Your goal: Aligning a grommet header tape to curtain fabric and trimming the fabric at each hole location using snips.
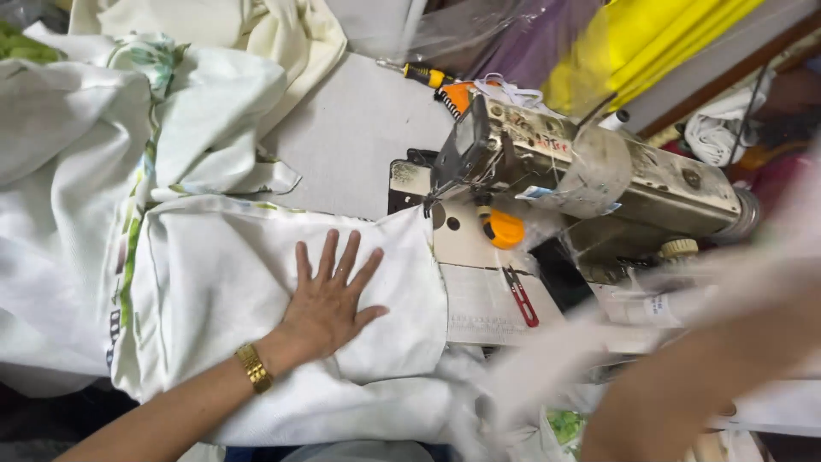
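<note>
White cloth [214,282] under flat left hand [329,304], grey table [351,137], sewing machine [599,175]

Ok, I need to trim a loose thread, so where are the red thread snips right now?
The red thread snips lie on the sewing machine bed, just right of the white fabric under the left hand, below the orange tape measure.
</note>
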